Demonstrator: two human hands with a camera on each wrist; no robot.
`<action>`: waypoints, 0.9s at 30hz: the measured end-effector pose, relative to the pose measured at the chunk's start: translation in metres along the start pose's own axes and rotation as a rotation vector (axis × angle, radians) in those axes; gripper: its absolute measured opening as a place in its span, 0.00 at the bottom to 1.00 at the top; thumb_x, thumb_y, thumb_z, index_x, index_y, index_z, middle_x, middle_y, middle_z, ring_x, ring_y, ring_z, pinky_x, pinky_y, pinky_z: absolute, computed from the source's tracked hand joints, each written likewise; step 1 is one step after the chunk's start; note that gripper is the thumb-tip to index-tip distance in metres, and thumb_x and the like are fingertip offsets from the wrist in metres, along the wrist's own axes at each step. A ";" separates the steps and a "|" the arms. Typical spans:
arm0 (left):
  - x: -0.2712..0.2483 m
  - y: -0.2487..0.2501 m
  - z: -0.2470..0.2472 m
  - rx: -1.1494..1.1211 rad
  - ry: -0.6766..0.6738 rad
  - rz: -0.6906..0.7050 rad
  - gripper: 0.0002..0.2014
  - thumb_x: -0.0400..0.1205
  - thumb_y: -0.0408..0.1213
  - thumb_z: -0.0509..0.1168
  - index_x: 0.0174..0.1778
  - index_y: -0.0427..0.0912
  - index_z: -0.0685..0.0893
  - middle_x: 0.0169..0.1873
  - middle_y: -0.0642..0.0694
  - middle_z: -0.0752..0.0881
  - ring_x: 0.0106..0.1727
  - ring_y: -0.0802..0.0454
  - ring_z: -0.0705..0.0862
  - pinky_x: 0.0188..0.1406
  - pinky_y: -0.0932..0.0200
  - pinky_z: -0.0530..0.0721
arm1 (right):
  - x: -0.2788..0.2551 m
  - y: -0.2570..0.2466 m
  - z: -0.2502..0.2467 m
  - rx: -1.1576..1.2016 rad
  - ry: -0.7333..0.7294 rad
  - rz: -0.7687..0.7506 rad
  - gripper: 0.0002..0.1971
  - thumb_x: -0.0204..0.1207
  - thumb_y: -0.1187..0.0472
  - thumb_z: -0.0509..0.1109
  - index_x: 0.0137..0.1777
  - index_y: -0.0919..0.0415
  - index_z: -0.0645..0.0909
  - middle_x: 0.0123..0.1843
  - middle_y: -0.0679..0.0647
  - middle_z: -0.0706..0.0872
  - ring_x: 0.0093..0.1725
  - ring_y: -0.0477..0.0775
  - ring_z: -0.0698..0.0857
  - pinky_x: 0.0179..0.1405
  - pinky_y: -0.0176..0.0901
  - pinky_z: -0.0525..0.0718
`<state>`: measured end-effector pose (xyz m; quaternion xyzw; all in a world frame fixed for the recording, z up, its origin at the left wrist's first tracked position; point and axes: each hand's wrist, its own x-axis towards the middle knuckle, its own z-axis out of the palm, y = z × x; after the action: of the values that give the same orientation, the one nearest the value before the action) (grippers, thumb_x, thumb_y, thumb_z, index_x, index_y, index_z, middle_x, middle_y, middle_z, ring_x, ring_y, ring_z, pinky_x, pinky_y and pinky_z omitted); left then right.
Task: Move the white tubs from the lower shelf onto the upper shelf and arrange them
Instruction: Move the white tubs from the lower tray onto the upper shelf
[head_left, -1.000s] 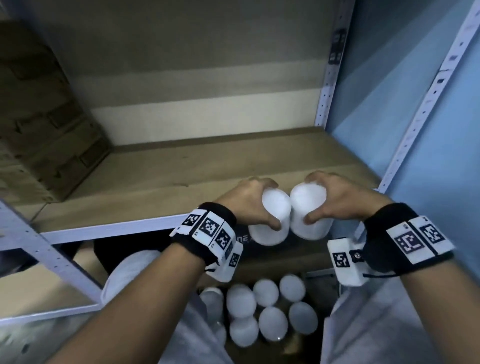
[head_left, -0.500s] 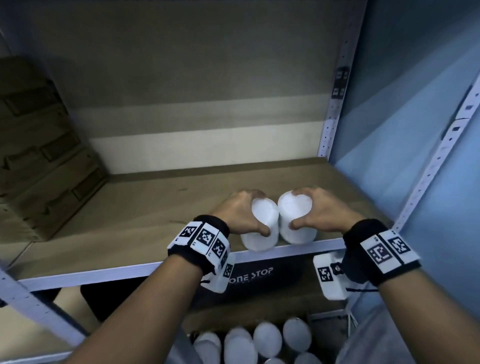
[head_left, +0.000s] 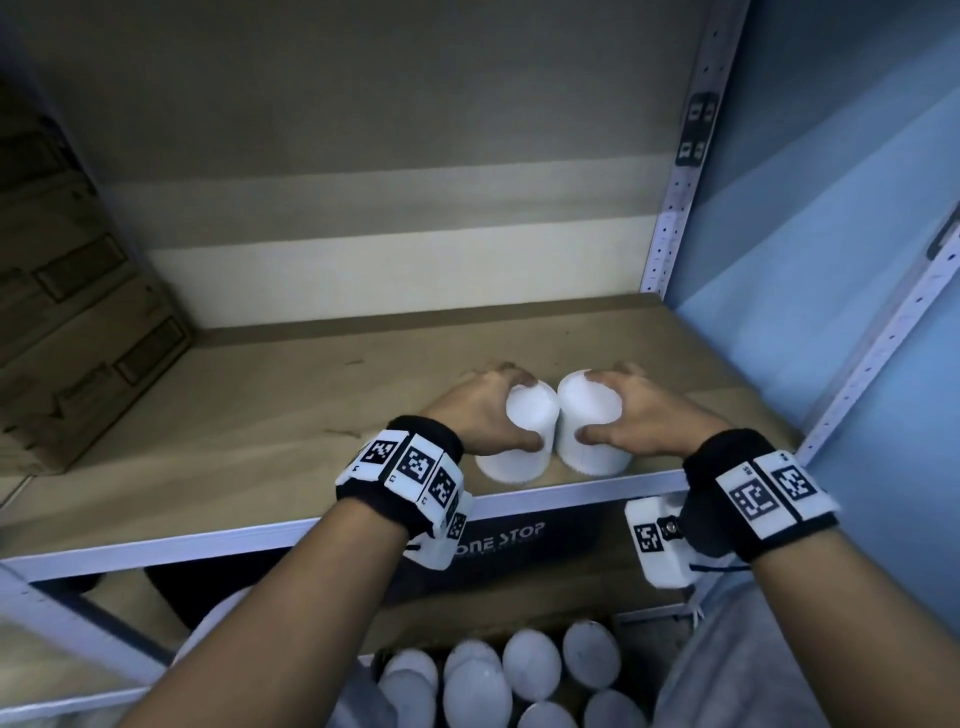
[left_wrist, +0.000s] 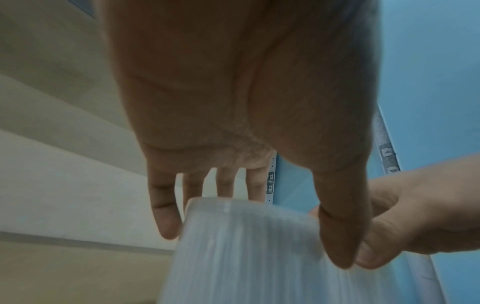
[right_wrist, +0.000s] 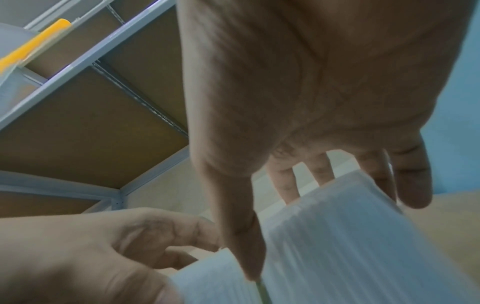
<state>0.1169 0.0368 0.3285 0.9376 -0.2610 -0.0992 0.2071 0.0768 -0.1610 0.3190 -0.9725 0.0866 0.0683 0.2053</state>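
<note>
Two tubs down near the front lip of the upper shelf (head_left: 260, 415), side by side and touching. Left hand (head_left: 480, 415) wrapped round left tub (head_left: 519, 441), fingers and thumb curled on its wall; right hand (head_left: 644, 421) likewise gripping right tub (head_left: 592, 431). Risk here: so close to the edge, a careless release or wrist snag could tip one off. More tubs (head_left: 519, 680) waiting below. Readable on dark box (head_left: 519, 551) underneath: "ONE STOP".

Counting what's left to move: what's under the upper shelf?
Under the upper shelf, white tubs stand clustered on the lower level, with a dark box reading ONE STOP behind them. The person's arms cover part of the cluster, so no full count.
</note>
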 end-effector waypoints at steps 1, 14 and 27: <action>-0.004 0.001 0.001 0.018 0.000 0.010 0.36 0.70 0.50 0.75 0.74 0.54 0.71 0.78 0.52 0.66 0.78 0.46 0.64 0.75 0.47 0.68 | -0.003 -0.001 0.000 -0.019 -0.002 0.003 0.43 0.65 0.42 0.77 0.80 0.42 0.63 0.85 0.56 0.55 0.84 0.62 0.58 0.83 0.59 0.59; -0.036 0.015 0.007 0.035 0.188 0.055 0.17 0.78 0.34 0.64 0.63 0.44 0.83 0.64 0.46 0.82 0.63 0.48 0.82 0.60 0.60 0.79 | -0.041 -0.019 -0.003 -0.037 0.235 -0.081 0.14 0.76 0.60 0.71 0.62 0.55 0.85 0.65 0.54 0.85 0.65 0.55 0.83 0.66 0.44 0.79; 0.014 0.012 0.011 0.006 0.227 0.030 0.16 0.79 0.30 0.62 0.61 0.43 0.85 0.62 0.44 0.85 0.63 0.47 0.84 0.63 0.58 0.80 | -0.002 -0.011 -0.008 -0.074 0.272 -0.059 0.15 0.77 0.60 0.70 0.64 0.54 0.84 0.65 0.56 0.86 0.67 0.58 0.82 0.69 0.47 0.78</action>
<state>0.1204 0.0164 0.3228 0.9394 -0.2503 0.0116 0.2340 0.0779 -0.1542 0.3311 -0.9818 0.0825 -0.0670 0.1575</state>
